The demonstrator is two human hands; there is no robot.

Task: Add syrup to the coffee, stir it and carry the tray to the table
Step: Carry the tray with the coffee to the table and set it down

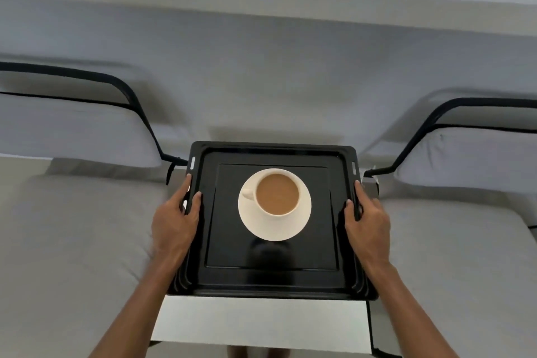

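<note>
A black metal tray (273, 279) lies over a small white table (261, 320) straight in front of me. In its middle stands a white cup (277, 194) of light brown coffee on a white saucer (274, 229), handle pointing left. My left hand (174, 218) grips the tray's left rim, thumb inside the rim. On the opposite rim my right hand (367, 218) holds the same way. Whether the tray rests on the table or hovers just above it, I cannot tell.
Grey seat cushions (75, 241) flank the table on both sides, each with a light pillow (72, 131) and a black strap. A pale wall ledge (261, 9) runs behind. Beyond it a window shows people outside.
</note>
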